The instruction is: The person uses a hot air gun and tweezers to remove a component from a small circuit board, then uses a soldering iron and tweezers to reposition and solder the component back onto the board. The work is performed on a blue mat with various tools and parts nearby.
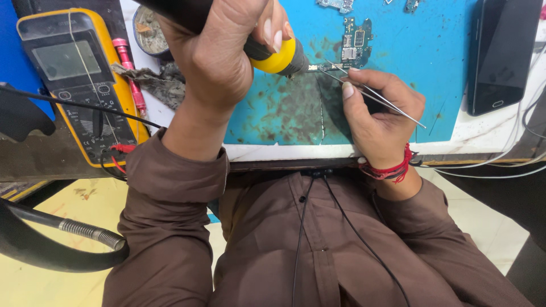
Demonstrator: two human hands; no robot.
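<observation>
- The left hand (219, 54) is wrapped tight around a black-and-yellow soldering tool (273, 54), gripped low near the yellow collar, which likely steadies the tip over small work.
- The tool's long axis runs from the upper left down to the right; its tip points right, meeting a small circuit board (354, 42) on the blue mat (432, 51).
- The right hand (378, 113) pinches metal tweezers (372, 94) between thumb and fingers, heel resting near the table's (483, 133) near edge, probably for support.
- The tweezers' long axis slants from lower right to upper left, points aimed at the same spot as the tool tip, so both converge on the board's lower end.
- A yellow multimeter (79, 85) lies toward the left edge; a dark phone (503, 54) lies at the right edge, both well apart from the board.
</observation>
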